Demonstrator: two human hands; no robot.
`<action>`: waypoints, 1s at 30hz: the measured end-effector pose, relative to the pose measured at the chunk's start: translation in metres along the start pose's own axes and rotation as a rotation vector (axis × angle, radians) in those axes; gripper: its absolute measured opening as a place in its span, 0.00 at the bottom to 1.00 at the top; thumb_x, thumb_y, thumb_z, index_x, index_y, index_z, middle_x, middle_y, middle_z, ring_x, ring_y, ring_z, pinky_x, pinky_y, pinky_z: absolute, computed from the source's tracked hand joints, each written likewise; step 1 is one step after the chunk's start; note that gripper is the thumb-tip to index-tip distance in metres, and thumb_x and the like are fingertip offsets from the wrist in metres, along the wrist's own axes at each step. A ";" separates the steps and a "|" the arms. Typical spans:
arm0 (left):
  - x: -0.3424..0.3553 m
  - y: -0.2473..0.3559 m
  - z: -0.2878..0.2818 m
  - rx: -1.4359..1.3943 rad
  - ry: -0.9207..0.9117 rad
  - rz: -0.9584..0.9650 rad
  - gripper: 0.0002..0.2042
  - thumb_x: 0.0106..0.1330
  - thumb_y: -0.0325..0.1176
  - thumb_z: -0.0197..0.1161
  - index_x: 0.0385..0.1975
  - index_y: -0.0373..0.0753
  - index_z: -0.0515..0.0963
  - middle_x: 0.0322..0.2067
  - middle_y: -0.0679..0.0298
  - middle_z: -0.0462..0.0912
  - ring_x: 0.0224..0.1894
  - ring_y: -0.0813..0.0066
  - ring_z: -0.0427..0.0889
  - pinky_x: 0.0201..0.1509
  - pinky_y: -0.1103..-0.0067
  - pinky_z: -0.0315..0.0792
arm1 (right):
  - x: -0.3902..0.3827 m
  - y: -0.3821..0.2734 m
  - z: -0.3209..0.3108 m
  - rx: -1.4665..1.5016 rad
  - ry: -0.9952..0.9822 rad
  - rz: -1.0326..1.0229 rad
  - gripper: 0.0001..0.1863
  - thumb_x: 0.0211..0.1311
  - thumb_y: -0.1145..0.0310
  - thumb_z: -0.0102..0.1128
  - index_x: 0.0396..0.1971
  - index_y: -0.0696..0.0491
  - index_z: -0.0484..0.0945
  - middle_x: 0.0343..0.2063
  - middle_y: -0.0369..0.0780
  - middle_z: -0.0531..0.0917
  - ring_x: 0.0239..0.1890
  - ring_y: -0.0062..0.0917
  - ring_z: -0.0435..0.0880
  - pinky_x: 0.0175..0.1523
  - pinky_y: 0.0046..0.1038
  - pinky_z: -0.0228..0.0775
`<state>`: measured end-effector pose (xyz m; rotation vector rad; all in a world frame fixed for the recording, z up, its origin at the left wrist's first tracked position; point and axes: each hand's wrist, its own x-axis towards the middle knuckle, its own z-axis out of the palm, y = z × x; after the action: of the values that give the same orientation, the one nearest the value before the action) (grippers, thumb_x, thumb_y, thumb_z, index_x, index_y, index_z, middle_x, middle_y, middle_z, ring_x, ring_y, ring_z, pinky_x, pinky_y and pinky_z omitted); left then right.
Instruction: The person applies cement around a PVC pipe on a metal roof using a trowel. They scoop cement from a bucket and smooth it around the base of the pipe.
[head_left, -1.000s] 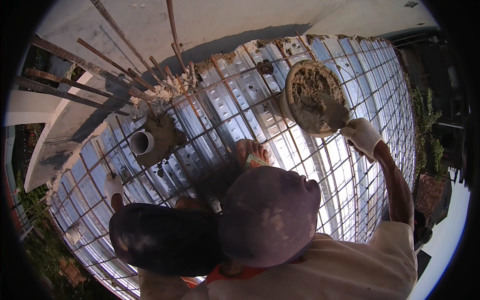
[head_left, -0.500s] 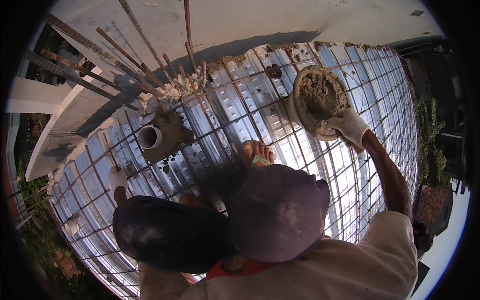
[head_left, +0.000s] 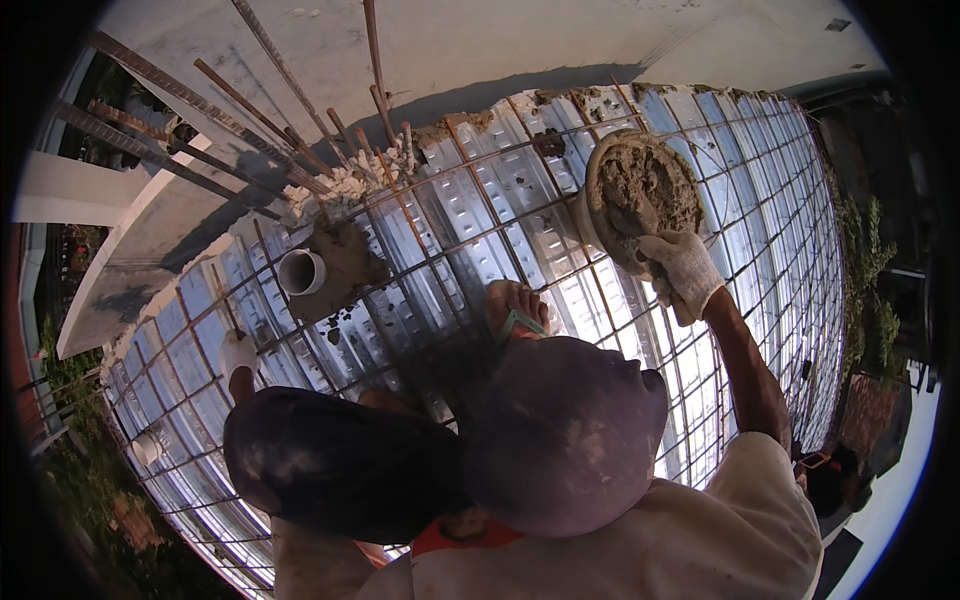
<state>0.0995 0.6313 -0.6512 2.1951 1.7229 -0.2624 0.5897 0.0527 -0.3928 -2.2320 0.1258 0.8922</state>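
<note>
Head view: we locate the gloved right hand [head_left: 685,270] at the near rim of the bucket [head_left: 586,218], fingers curled; we cannot tell what they grip. The bucket contains mortar [head_left: 655,180] and sits on the grid of steel bars [head_left: 490,207]. We locate the gloved left hand [head_left: 237,355] near the bars; its finger state we cannot tell. Between both hands, a white pipe [head_left: 300,273] adjoins a brown patch [head_left: 348,258].
</note>
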 end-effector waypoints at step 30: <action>-0.038 0.037 0.013 -0.049 0.598 -0.052 0.20 0.75 0.50 0.58 0.37 0.37 0.86 0.35 0.46 0.87 0.39 0.42 0.87 0.48 0.53 0.76 | 0.084 -0.156 0.315 -0.669 -0.615 -0.938 0.11 0.71 0.65 0.65 0.42 0.58 0.81 0.21 0.40 0.78 0.25 0.28 0.83 0.33 0.38 0.76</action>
<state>0.1267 0.5842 -0.6440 2.3423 2.0446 0.4702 0.5276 0.3874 -0.5126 -2.0377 -1.5516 1.0757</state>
